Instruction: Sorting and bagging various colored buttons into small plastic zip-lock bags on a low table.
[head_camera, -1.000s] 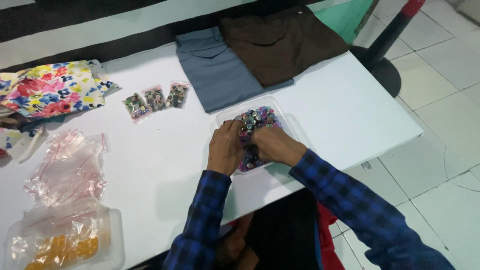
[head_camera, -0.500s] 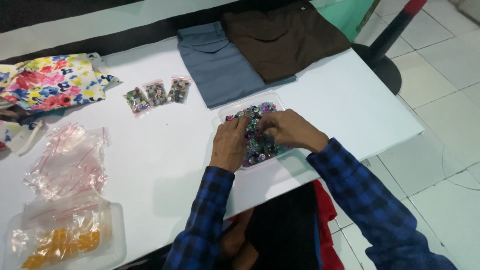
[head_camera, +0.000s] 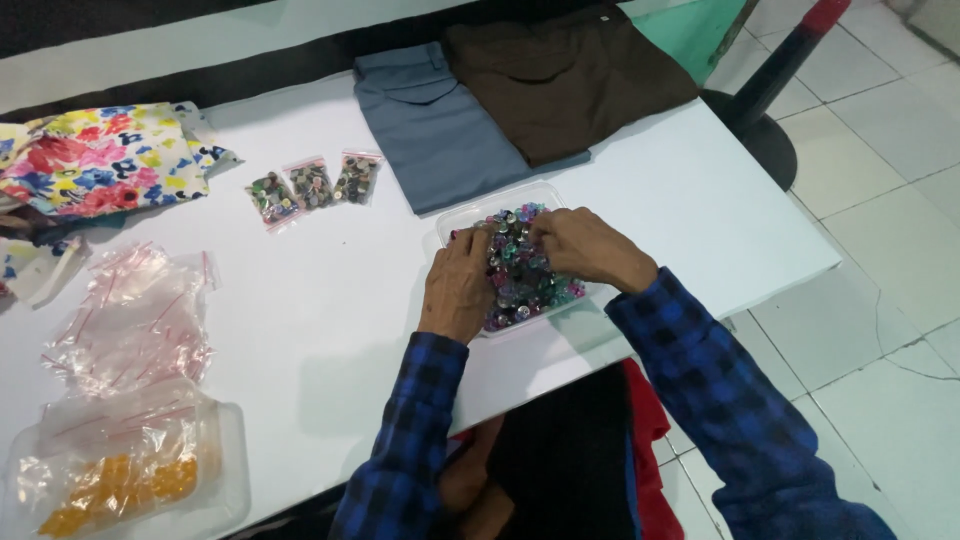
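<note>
Both hands are set down in a shallow clear plastic tray (head_camera: 447, 222) heaped with small mixed-colour buttons (head_camera: 520, 280). The left hand (head_camera: 457, 288) is laid along the tray's left edge, fingers bent down into the heap, seemingly to steady the tray and hem the pile in. The right hand (head_camera: 585, 245) is curled over the far right part of the heap, fingertips pressed among the buttons; whether a button is pinched cannot be told, as the fingertips are hidden. The hands are kept a little apart, with the buttons between them.

Beyond the left hand, three small clear zip bags filled with buttons (head_camera: 312, 187) are lined up side by side, apart from the tray, as if sorted lots. Beyond the right hand, a folded grey-blue cloth (head_camera: 430, 130) and a folded dark brown cloth (head_camera: 565, 75) are lapped together at the far edge of the white table (head_camera: 320, 320). Well left of the left hand, a loose pile of empty clear zip bags (head_camera: 130, 320) is seen, with a flowered multicolour fabric (head_camera: 100, 165) beyond it and a clear tub holding orange pieces (head_camera: 115, 480) nearer the body.
</note>
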